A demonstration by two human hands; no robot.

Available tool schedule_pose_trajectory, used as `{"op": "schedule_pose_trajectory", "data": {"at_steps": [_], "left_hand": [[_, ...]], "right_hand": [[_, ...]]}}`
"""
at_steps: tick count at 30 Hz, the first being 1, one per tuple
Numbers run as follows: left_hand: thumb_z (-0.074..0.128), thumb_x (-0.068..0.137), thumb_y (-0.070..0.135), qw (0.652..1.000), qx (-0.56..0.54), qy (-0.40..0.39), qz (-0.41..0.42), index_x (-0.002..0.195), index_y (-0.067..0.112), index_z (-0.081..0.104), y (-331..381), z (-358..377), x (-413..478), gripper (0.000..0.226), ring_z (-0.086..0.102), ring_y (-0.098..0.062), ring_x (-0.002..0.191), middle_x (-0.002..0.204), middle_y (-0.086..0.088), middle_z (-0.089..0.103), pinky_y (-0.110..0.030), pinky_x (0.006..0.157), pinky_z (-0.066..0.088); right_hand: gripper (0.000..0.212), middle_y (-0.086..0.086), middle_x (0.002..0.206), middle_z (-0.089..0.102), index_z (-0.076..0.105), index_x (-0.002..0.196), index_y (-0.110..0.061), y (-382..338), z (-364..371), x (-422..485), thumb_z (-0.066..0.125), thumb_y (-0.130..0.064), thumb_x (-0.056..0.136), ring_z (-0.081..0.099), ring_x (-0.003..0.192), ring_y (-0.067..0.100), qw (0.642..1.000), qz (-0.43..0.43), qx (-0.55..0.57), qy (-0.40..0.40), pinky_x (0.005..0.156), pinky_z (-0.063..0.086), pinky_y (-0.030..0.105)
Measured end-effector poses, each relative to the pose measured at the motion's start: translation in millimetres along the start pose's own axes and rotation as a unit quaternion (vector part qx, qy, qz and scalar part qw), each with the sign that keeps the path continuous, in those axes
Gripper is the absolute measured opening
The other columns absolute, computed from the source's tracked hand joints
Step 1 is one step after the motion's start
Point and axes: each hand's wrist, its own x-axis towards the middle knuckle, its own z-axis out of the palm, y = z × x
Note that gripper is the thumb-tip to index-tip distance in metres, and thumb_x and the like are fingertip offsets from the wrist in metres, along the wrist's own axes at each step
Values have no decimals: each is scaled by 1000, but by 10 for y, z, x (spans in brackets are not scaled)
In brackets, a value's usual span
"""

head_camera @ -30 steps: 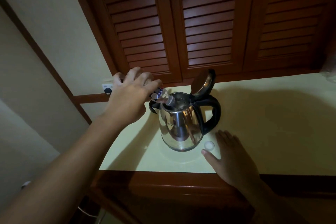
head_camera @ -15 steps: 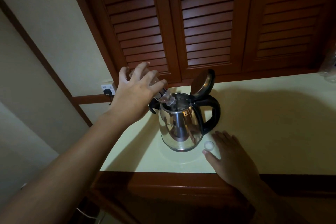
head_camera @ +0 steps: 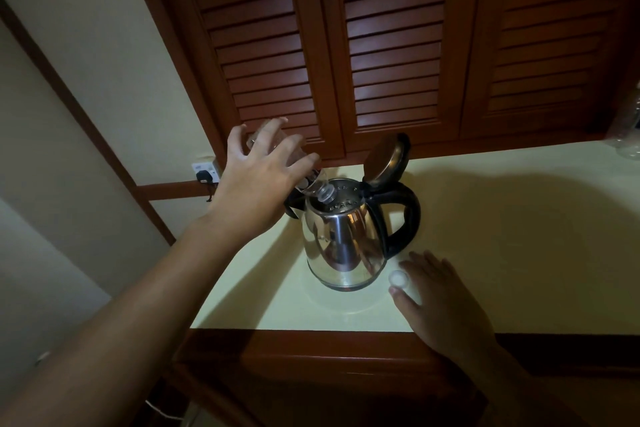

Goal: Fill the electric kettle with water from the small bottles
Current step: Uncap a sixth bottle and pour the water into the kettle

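**Bottle tipped into the open kettle**

The left hand (head_camera: 258,180) grips a small clear plastic bottle (head_camera: 313,184). Its fingers (head_camera: 292,146) are spread apart and curled over the bottle's body. The bottle slants down from under those fingers, and its open neck sits just inside the mouth of the round stainless-steel electric kettle (head_camera: 343,243). Whether water is running cannot be told.

The kettle stands below and just to the right of the left fingertips, upright on the pale yellow countertop (head_camera: 519,236). Its dark round lid (head_camera: 384,159) is flipped up on the hinge, on the far side of the mouth from the left fingers. The black loop handle (head_camera: 405,218) curves out towards the right hand.

The right hand (head_camera: 440,305) lies flat on the countertop, fingers straight and close together, holding nothing. A small white bottle cap (head_camera: 398,278) lies between the tips of its thumb and forefinger, beside the kettle's base. Whether they touch it is unclear.

Beyond the left fingers rise dark red-brown louvred wooden doors (head_camera: 391,45). Left of the left hand's knuckles, a white wall socket (head_camera: 204,172) carries a black plug. Well beyond the right fingertips, at the frame's edge, stands another clear plastic bottle (head_camera: 628,128).
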Motion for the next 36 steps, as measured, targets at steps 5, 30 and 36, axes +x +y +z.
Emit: {"op": "schedule_pose_trajectory", "data": {"at_steps": [5,30,36], "left_hand": [[73,84,32,999,-37,-18,-34,154,34,46,-21,20,-101,75,38,-36,145,153,-3,53,-75,111,29],[76,91,53,758,-636,-42,-141,127,45,69,906,178,-1406,38,70,-6,109,117,23,72,-14,81,54],[75,89,50,604,-772,-122,-154,119,40,78,876,24,-1348,32,73,-14,71,96,-3,79,-23,55,54]], "right_hand": [[46,-1,138,58,64,115,-26,-18,-30,-10,34,-53,92,44,139,23,1000,0,30,-4,121,25,44],[28,-27,112,66,65,113,-44,-498,-1089,-78,71,-41,87,57,103,-11,970,-73,228,-49,80,36,3],[33,-27,108,70,73,114,-37,-578,-1304,-210,67,-44,82,64,103,-8,955,-93,282,-12,86,41,4]]}}
